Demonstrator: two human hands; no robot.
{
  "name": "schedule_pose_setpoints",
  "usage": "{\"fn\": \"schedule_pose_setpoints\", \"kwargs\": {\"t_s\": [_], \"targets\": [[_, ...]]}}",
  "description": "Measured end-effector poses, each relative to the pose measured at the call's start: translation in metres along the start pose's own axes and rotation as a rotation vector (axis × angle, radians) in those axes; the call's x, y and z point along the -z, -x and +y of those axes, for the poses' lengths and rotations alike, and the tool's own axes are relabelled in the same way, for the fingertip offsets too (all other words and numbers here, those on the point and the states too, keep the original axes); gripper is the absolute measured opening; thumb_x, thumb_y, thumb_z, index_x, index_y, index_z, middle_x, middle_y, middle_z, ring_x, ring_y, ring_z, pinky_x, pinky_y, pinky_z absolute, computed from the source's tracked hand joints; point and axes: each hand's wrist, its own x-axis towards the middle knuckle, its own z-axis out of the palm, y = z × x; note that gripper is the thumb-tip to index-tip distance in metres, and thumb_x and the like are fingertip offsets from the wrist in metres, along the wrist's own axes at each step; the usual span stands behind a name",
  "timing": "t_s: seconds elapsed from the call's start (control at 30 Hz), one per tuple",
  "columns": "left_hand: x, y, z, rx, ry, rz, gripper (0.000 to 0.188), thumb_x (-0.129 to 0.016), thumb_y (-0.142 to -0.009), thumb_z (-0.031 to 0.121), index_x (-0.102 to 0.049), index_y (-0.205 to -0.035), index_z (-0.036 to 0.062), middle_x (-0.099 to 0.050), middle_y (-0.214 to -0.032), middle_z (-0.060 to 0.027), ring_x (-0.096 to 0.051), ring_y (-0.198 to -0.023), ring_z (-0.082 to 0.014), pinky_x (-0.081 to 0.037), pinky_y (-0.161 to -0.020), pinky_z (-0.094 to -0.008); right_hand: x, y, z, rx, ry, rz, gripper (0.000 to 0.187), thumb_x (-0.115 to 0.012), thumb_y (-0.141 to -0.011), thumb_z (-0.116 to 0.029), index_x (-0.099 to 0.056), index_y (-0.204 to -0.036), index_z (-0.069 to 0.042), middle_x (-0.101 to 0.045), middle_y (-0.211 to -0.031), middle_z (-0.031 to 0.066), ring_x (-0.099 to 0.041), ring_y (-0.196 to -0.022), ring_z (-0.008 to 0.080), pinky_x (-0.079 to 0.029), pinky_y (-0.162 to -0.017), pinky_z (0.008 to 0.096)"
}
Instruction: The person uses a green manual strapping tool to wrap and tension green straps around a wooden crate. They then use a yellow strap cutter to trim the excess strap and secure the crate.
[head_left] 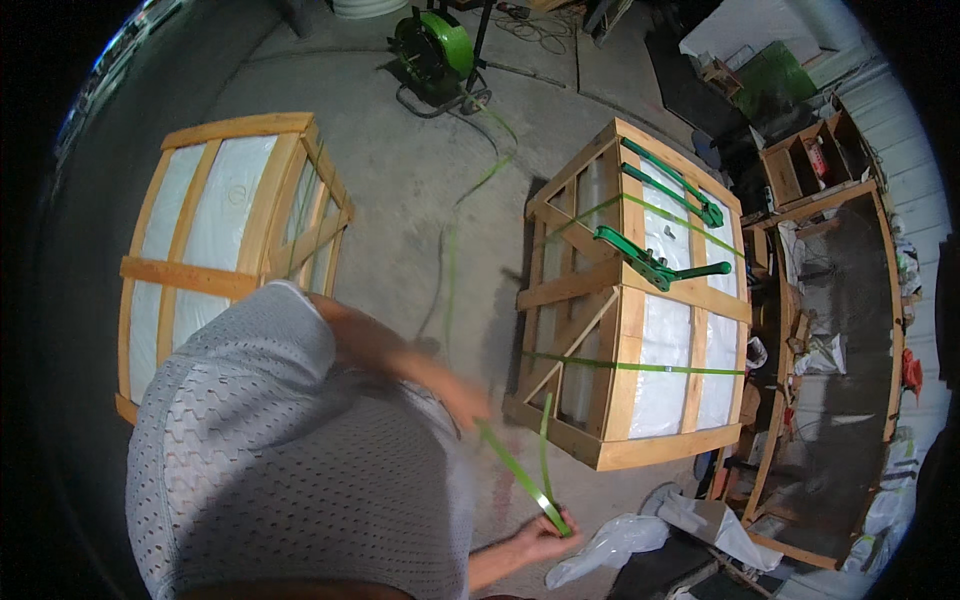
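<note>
A green packing strap (513, 468) stretches between my two hands, low in front of me. My left hand (465, 403) is blurred by motion, and the strap's upper end runs into its fingers. At the lower end my right hand (545, 537) is closed on the strap, where it bends back and a loose length rises. Beside my hands stands a slatted wooden crate (620, 400) with white-wrapped contents and green straps around it. On its top lie a green strap tensioner (655, 268), a long-handled green crimping tool (680, 185) and a small metal piece (669, 231).
Another wooden crate (245, 280) stands at the left. A green strap reel (440, 45) sits on the concrete floor at the far side, its strap trailing toward me. Clear plastic sheeting (610, 545) lies near my right hand. A wooden-framed bench (850, 370) lines the right wall.
</note>
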Motion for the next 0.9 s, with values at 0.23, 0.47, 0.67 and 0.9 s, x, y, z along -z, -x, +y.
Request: {"fn": "schedule_pose_setpoints", "kwargs": {"t_s": [0.23, 0.47, 0.67, 0.9], "targets": [[-0.054, 0.024, -0.028, 0.18, -0.256, 0.082, 0.032, -0.059, -0.082, 0.037, -0.063, -0.085, 0.0056, -0.064, -0.076, -0.0178, -0.063, -0.077, -0.0402, -0.048, -0.065, -0.0517, 0.185, -0.052, -0.172, 0.254, -0.185, 0.08, 0.03, -0.049, -0.096, -0.034, -0.051, -0.079, -0.009, -0.049, -0.07, 0.0044, -0.05, -0.068, 0.0173, -0.044, -0.065, 0.0357], [-0.107, -0.024, 0.064, -0.083, -0.214, 0.123, 0.035, -0.057, -0.085, 0.039, -0.062, -0.081, 0.0046, -0.062, -0.068, -0.0166, -0.062, -0.067, -0.039, -0.047, -0.058, -0.0498, 0.173, -0.033, -0.081, -0.273, -0.146, -0.05, 0.048, -0.063, -0.086, -0.034, -0.053, -0.114, 0.004, -0.057, -0.102, 0.0145, -0.055, -0.092, 0.026, -0.047, -0.082, 0.0402], [-0.12, -0.064, 0.114, -0.031, -0.331, 0.01, 0.032, -0.06, -0.082, 0.037, -0.062, -0.084, 0.0051, -0.062, -0.067, -0.0155, -0.062, -0.066, -0.038, -0.047, -0.058, -0.0489, 0.077, 0.015, 0.035, -0.652, -0.144, -0.161, 0.026, -0.053, -0.094, -0.03, -0.054, -0.103, -0.006, -0.056, -0.093, 0.0069, -0.054, -0.089, 0.0228, -0.046, -0.085, 0.0387], [-0.05, -0.021, 0.044, -0.045, -0.526, 0.325, 0.033, -0.06, -0.083, 0.039, -0.058, -0.084, 0.0058, -0.063, -0.082, -0.014, -0.062, -0.081, -0.0373, -0.047, -0.064, -0.05, 0.13, -0.034, -0.014, -0.533, -0.592, -0.427, 0.025, -0.051, -0.095, -0.035, -0.05, -0.083, -0.013, -0.054, -0.078, 0.003, -0.052, -0.082, 0.0198, -0.046, -0.078, 0.0354]]}}
